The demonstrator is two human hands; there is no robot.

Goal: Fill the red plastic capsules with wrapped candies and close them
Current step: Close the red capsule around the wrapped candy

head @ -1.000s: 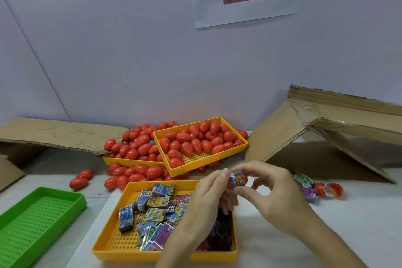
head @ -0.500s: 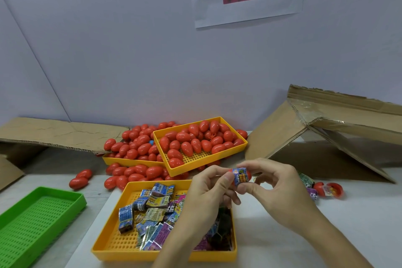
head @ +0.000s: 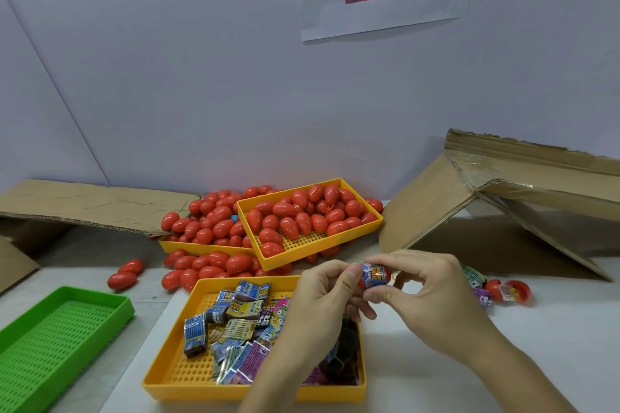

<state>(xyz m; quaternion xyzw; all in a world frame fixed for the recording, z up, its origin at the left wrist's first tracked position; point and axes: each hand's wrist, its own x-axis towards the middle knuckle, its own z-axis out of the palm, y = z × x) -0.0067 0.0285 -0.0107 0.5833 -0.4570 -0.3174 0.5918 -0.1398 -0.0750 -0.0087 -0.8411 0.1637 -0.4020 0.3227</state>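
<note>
step: stuffing | both hands (head: 379,298) pinch blue wrapped candy (head: 375,274) into red plastic capsule half (head: 386,275), steadied above near yellow tray (head: 167,379)

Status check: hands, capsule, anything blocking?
Both hands pinching blue wrapped candy against red capsule half. Capsule not closed. Nothing blocking.

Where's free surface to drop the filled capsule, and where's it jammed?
Free: the green tray at left holds nothing; bare white table in front of the cardboard flap, right of the candy tray. Crowded: back centre, where two capsule trays sit amid loose capsules. Both hands, left hand and right hand, hold the capsule.
</note>
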